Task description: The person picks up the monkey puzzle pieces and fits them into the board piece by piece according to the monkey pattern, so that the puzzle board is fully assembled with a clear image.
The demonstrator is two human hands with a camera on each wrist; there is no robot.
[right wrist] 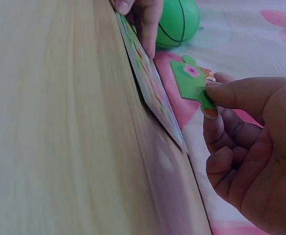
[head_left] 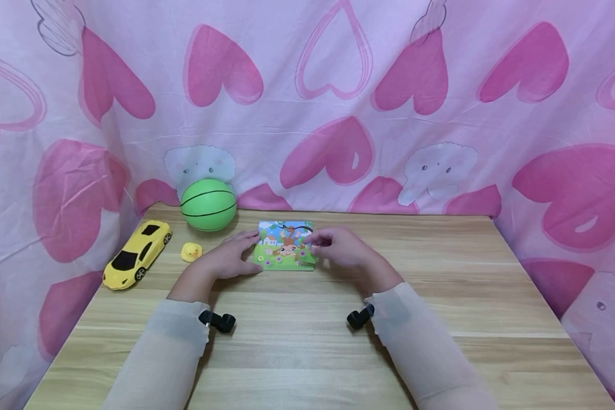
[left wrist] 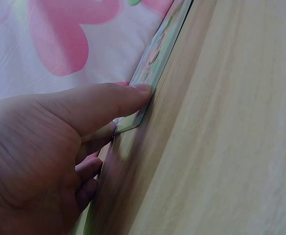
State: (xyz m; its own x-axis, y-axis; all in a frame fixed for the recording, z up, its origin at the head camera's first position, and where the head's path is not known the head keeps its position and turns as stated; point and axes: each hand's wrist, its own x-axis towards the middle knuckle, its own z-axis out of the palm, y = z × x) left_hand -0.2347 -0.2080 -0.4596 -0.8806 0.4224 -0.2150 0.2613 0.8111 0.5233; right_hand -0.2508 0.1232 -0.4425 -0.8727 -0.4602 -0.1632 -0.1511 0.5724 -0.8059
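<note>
A small picture jigsaw puzzle [head_left: 282,259] lies flat on the table, showing a monkey, flowers and a house. My left hand [head_left: 229,257] holds it at its left side. The thumb [left wrist: 133,98] is on the front edge near the corner, while the other fingers reach the left side. At the right, my right hand [head_left: 340,247] pinches a loose jigsaw piece [right wrist: 189,81] between thumb and forefinger. That piece is green with a pink flower and some brown, and it is held up off the table, above the puzzle's right side. The remaining right fingers are curled.
Left of the puzzle sits a yellow rubber duck [head_left: 191,251]. Behind it is a green ball [head_left: 208,205] with black lines, and farther left a yellow toy car [head_left: 138,254]. A pink heart-patterned curtain [head_left: 333,154] borders the wooden table [head_left: 287,359].
</note>
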